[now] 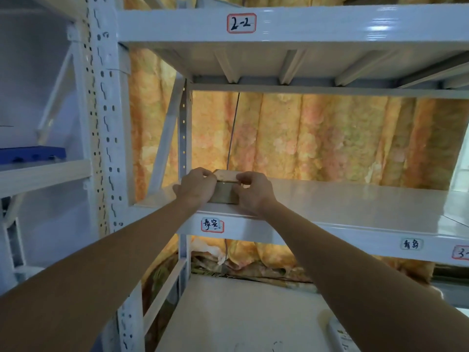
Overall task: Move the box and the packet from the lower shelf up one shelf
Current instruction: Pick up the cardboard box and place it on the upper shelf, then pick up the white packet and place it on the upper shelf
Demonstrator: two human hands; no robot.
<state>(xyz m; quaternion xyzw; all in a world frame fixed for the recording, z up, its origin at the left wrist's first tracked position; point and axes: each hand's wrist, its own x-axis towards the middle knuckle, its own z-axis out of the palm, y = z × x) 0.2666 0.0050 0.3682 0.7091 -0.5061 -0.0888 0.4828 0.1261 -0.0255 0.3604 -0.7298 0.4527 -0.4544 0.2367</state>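
Note:
A small brown cardboard box [224,191] rests on the middle shelf [342,201] near its front left corner. My left hand [196,186] grips the box's left side and my right hand [253,191] grips its right side, fingers curled over the top edge. A pale packet [338,331] lies on the lower shelf [241,313] at the bottom right, partly hidden by my right forearm.
White metal racking with a perforated upright [104,123] at the left. The shelf above carries a label "2-2" [241,23]. A flowered orange curtain [317,138] hangs behind. A blue object [33,153] sits on the neighbouring rack at the left.

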